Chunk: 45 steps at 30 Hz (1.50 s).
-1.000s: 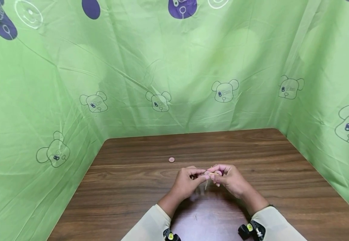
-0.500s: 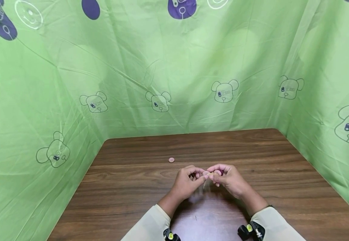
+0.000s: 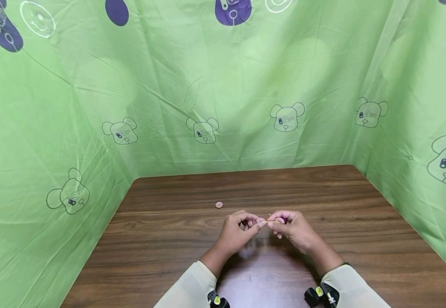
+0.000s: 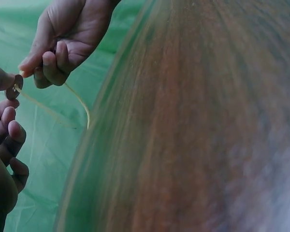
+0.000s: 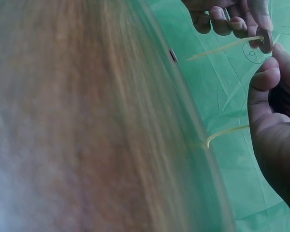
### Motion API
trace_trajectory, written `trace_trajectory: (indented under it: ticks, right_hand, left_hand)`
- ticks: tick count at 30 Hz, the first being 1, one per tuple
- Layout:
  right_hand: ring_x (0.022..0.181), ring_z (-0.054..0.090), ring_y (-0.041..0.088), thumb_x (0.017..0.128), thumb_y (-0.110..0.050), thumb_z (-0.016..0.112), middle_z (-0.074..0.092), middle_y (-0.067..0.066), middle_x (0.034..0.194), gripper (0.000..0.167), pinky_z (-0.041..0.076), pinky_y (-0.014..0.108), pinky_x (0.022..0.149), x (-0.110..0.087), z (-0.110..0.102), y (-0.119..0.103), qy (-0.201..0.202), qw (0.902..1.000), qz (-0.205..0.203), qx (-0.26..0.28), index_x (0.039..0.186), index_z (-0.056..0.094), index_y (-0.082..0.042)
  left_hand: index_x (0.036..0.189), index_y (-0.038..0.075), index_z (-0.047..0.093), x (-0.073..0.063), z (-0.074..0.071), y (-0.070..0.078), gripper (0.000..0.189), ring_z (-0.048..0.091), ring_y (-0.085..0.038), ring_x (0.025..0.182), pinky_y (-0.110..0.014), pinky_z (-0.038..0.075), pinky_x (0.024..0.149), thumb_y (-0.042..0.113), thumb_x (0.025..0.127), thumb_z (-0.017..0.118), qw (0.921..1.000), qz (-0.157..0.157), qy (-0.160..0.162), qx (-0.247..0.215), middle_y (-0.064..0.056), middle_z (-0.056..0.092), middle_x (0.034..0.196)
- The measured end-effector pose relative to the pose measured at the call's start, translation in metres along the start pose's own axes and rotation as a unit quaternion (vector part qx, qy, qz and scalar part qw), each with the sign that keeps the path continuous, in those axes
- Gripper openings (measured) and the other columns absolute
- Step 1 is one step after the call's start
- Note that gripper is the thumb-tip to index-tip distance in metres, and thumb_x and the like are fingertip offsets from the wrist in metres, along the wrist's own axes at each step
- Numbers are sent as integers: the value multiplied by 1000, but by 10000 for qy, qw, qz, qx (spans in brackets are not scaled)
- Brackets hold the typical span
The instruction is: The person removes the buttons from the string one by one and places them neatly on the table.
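My left hand (image 3: pixel 236 233) pinches a pink round button (image 3: pixel 260 220) between thumb and forefinger. A yellow string (image 4: pixel 43 108) comes through this button; one end juts out loose in both wrist views. Close on the right, my right hand (image 3: pixel 296 231) pinches the string between thumb and forefinger, just apart from the left fingertips. A stack of dark, thin-edged discs (image 5: pixel 286 102) sits inside its curled fingers, with one pink face (image 3: pixel 280 220) showing in the head view. Another length of string (image 5: pixel 227 130) hangs below the right hand.
One more pink button (image 3: pixel 219 205) lies flat on the brown wooden table (image 3: pixel 169 248), beyond and left of the hands. Green printed cloth (image 3: pixel 238 85) closes off the back and both sides. Wrist cameras (image 3: pixel 315 295) sit on both sleeves.
The left hand's button has shifted slightly left, away from the right hand, and the string between them is straighter. The string end hanging below the left thumb no longer shows in the head view.
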State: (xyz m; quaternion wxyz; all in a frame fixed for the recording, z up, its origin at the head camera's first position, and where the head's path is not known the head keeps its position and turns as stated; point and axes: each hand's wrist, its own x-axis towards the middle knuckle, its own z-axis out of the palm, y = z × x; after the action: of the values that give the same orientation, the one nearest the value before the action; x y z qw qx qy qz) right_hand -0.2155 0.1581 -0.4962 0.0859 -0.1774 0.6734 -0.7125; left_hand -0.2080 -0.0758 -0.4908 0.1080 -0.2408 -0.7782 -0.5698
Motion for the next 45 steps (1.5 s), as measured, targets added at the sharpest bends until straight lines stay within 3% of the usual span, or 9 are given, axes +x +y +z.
trace_trajectory:
  ticks: [6,11,21,33,40,45]
  right_hand:
    - [65,61,5,100,3,71,64,-8,75,4,53,19,60,0,-1,0,126,9998,167,-9,102,72,6]
    - [65,61,6,101,2,71,62,-7,76,8,53,19,60,-1,-3,-3,234,9993,299,36,97,73,-5]
    - [69,62,6,100,3,70,63,-8,79,14,54,19,61,-1,-9,-2,134,9990,218,363,96,73,-10]
    - [74,64,7,103,4,66,67,-3,85,14,55,19,64,-1,-19,-3,121,9976,142,672,98,71,-8]
    - [75,65,8,104,6,63,68,-3,85,17,56,19,66,-1,-26,-5,133,9963,2,854,98,71,-7]
    - [75,65,7,104,6,64,68,-4,85,17,56,19,66,-1,-27,-5,167,9963,57,840,97,71,-9]
  left_hand:
    - [99,6,84,2,-4,-5,7,56,-3,74,-17,49,65,8,93,85,9998,126,133,-40,-12,69,81]
    - [98,7,83,3,-9,-14,6,54,-1,72,-17,47,62,6,92,85,9992,226,315,-90,-10,67,78]
    - [98,8,83,7,-19,-28,6,55,-1,72,-18,48,63,7,92,85,9986,299,439,37,-7,65,79]
    - [96,7,83,9,-28,-42,5,59,-22,72,-17,45,64,6,91,86,9968,227,756,109,-9,66,78]
    - [97,5,82,13,-33,-49,7,58,-15,73,-18,47,64,2,90,84,9954,264,874,277,-8,65,79]
    - [96,5,82,16,-38,-55,8,62,-30,73,-26,52,64,1,89,84,9931,483,985,404,-14,66,80]
